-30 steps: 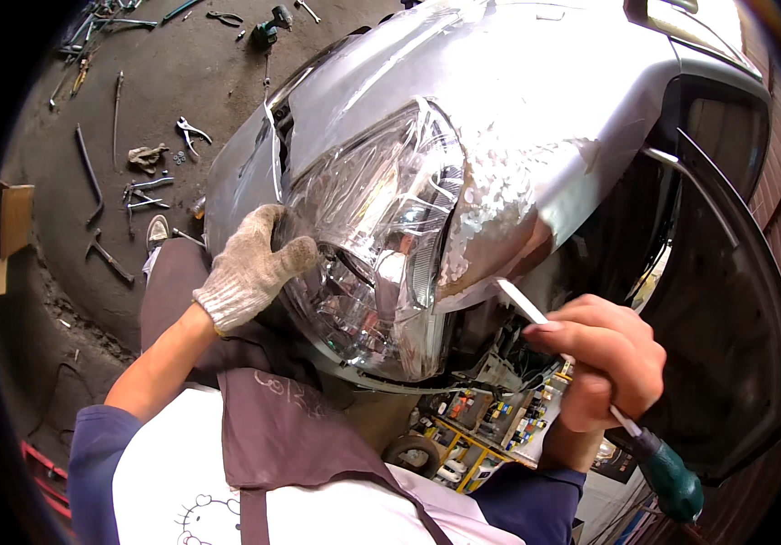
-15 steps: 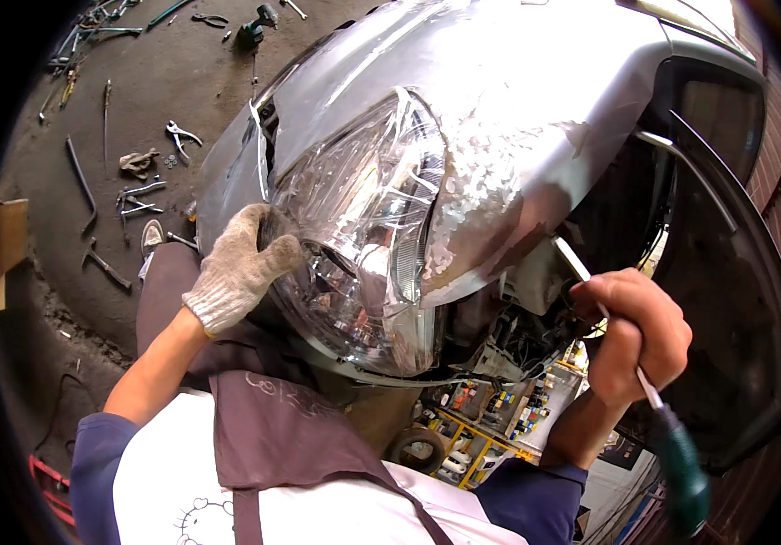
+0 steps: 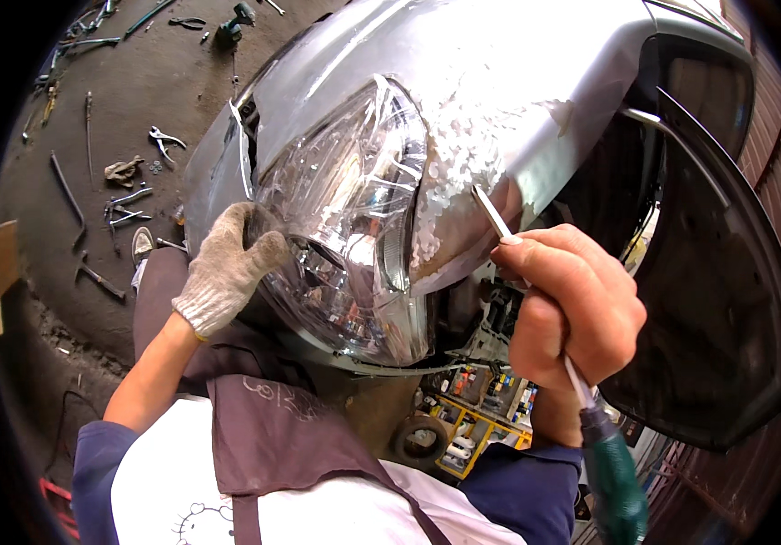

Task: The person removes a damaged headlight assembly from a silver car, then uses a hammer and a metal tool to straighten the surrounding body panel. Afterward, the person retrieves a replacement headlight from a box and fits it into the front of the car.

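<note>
My left hand [image 3: 225, 268], in a knitted work glove, curls its fingers and thumb round the near-left edge of a large clear headlight [image 3: 331, 195] on a silver car. Part of its fingers is hidden at that edge. A screwdriver [image 3: 616, 477] with a green handle is in my bare right hand [image 3: 581, 304], gripped round its long metal shaft. The handle points down toward me. Its tip appears over the fender [image 3: 463, 227], where the paint is flaked and patchy; I cannot tell whether it touches.
Behind the fender stands an open black car door [image 3: 726, 300]. Pliers [image 3: 166, 143], a hammer [image 3: 99, 280], a cordless drill [image 3: 234, 25] and several other tools lie on the floor at left. Below the headlight are a tire [image 3: 419, 442] and a yellow rack [image 3: 472, 436].
My right hand has moved left and up with the screwdriver, bringing its tip from the fender's rear edge to the flaked area. My left hand keeps its place on the headlight.
</note>
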The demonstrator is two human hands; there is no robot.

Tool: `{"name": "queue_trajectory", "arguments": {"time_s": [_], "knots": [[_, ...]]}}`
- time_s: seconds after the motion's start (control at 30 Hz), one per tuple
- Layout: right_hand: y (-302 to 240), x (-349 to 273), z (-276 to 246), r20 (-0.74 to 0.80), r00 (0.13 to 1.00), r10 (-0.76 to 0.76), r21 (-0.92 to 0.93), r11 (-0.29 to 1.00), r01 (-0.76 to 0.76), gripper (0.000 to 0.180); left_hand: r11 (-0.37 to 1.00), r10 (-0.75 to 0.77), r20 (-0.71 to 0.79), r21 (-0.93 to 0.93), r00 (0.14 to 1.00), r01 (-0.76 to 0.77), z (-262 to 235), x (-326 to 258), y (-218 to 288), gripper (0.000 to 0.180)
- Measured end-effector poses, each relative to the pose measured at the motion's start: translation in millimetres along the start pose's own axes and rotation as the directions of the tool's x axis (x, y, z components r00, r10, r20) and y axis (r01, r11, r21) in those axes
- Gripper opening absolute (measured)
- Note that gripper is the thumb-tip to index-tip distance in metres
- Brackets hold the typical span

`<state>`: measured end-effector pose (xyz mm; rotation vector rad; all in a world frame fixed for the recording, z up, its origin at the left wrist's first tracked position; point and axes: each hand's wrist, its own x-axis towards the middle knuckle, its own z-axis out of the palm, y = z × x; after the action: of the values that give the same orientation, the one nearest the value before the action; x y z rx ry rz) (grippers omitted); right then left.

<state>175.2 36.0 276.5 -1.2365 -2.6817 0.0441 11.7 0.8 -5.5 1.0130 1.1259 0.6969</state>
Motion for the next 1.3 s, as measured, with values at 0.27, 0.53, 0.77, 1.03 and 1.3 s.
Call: {"name": "queue_trajectory", "arguments": {"time_s": [0.27, 0.53, 0.77, 1.03, 1.3], "knots": [[-20, -41, 1, 0.006, 1.0, 0.028, 0.033, 0.999, -0.028, 0.021, 0.999, 0.033, -0.054, 0.034, 0.998, -0.031, 0, -1, -4, 0.101], [-16, -17, 8, -0.115, 0.982, 0.148, 0.021, 0.989, -0.147, 0.019, 1.0, 0.017, 0.009, -0.001, 1.0, -0.017, -4, -4, 3, 0.102], [-60, -84, -8, -0.162, 0.88, 0.446, 0.389, 0.849, -0.358, 0.018, 0.997, 0.073, 0.023, -0.005, 0.997, -0.073, -18, 5, 13, 0.096], [-86, -209, 53, -0.48, 0.215, 0.851, 0.549, 0.482, -0.683, 0.02, 0.991, 0.116, 0.061, 0.055, 0.991, -0.119, -24, 17, 36, 0.095], [-110, -194, 189, -0.078, -0.375, 0.924, 0.972, -0.013, -0.236, 0.034, 0.999, -0.021, 0.227, -0.029, 0.974, 0.029, -41, 24, 59, 0.086]]}}
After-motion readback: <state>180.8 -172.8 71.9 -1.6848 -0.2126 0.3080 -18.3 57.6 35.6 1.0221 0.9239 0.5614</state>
